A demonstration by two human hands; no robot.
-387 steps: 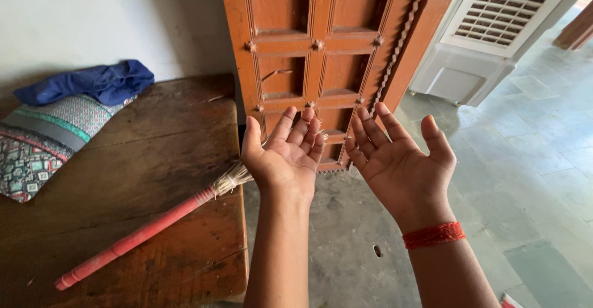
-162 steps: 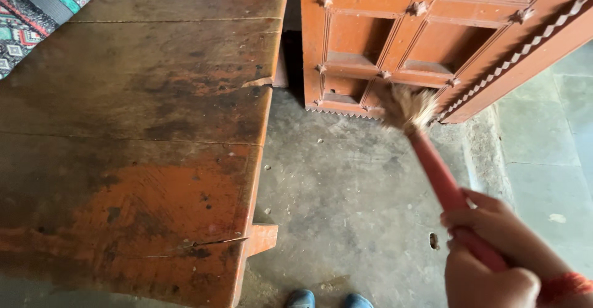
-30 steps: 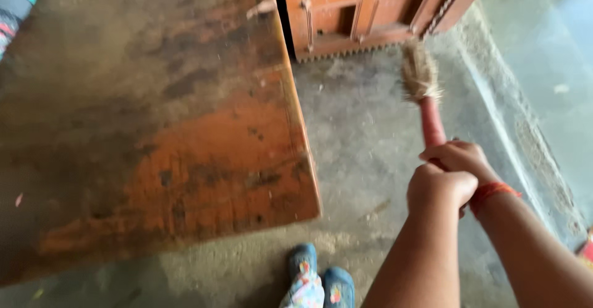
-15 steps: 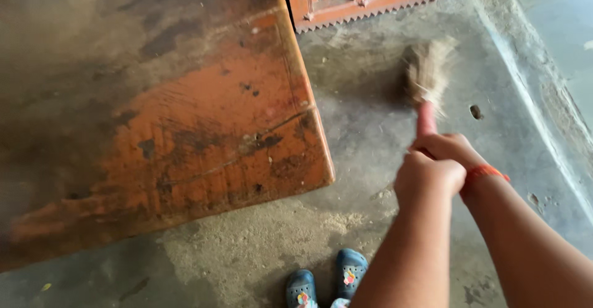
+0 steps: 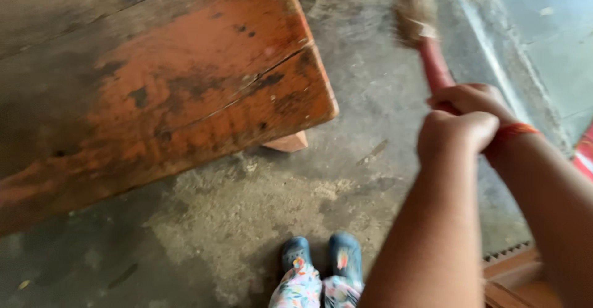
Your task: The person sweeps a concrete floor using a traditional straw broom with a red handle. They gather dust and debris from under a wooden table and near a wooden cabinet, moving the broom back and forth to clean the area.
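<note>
Floor: grey concrete floor, dusty, with a pale patch of grit in front of the person's feet.
Bench: worn orange wooden bench on the left, its corner jutting toward the middle of the floor.
Broom: short broom with a red handle and a straw head, held out ahead and to the right, head blurred over the floor near the door sill.
Left hand: left hand curled in a full fist round the handle, nearer the body.
Right hand: right hand wrapped tight round the handle just ahead of it, red thread at the wrist.
Step in hand: apparently a sweeping stroke across the floor.
Next move calls for: likely a low, steady pass of the straw head.
In the way: the bench corner and its leg; the blue shoes stand beside the grit.
</note>
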